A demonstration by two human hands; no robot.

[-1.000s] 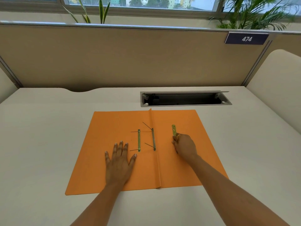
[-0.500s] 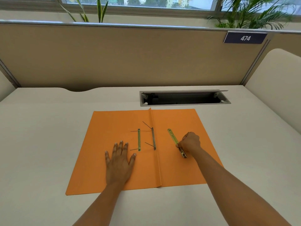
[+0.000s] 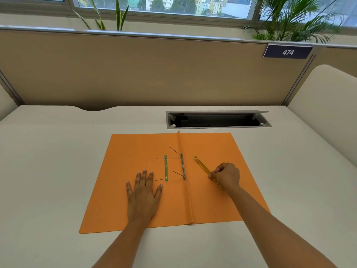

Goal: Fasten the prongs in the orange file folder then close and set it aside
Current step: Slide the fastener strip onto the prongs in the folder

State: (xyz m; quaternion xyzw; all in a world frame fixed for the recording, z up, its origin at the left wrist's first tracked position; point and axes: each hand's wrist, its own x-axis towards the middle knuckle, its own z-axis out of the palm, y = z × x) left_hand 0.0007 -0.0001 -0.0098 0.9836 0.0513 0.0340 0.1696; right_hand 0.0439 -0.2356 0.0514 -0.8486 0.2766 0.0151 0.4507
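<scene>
The orange file folder lies open and flat on the desk. Near its centre fold sit a brass fastener strip and a grey metal strip, each with thin prongs sticking up at an angle. My left hand rests flat on the left flap, fingers spread, just left of the brass strip. My right hand pinches a loose brass fastener bar on the right flap; the bar slants up and to the left, its lower end hidden under my fingers.
A recessed cable tray with its lid up lies in the desk just behind the folder. A tan partition with a "474" sign closes the back. A cream side panel stands at the right.
My right hand has turned the loose brass bar from nearly straight up-and-down to a slant and pulled back slightly toward me. My left hand has not moved.
</scene>
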